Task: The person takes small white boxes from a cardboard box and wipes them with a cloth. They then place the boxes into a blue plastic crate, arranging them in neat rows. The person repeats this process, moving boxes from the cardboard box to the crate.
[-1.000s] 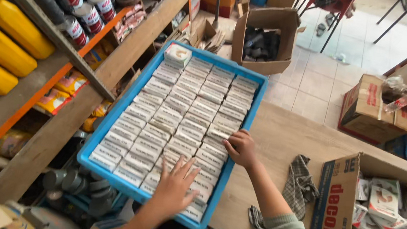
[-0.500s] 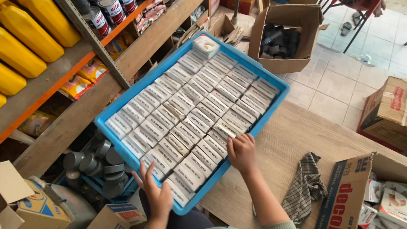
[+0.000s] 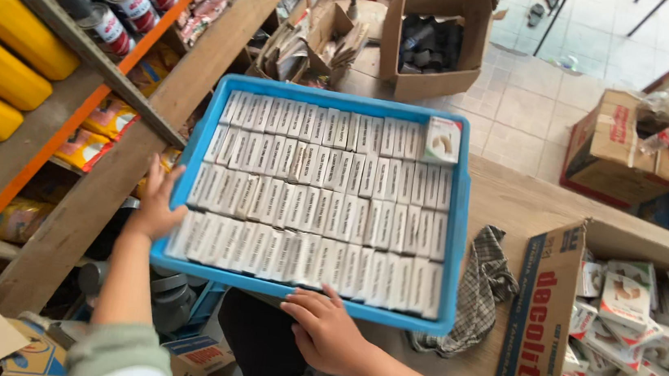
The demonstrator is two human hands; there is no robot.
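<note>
Right now both hands are on the blue tray [image 3: 456,249], which fills the middle of the frame and is packed with rows of small white boxes [image 3: 325,203] standing on edge; one box with a pale picture face [image 3: 442,139] lies flat at the tray's upper right corner. The left hand [image 3: 154,205] presses against the tray's left wall at the lower left of the frame, fingers spread along the rim, while the right hand [image 3: 327,329] curls under the near edge at the bottom centre. Each grip is closed on the tray's rim rather than on any box.

The tray appears partly carried and partly resting over the wooden tabletop [image 3: 513,201], with its left side overhanging the gap beside the wooden shelf [image 3: 97,190]. By the look of it, the step in hand is shifting or settling the loaded tray. Any further move calls for keeping it level, since the boxes stand loose and a tilt would likely topple the rows.

A checked cloth [image 3: 482,284] lies just right of the tray, touching its corner. An open cardboard carton of white packets [image 3: 632,323] sits at the lower right, and yellow jugs [image 3: 3,58] line the shelf at upper left.
</note>
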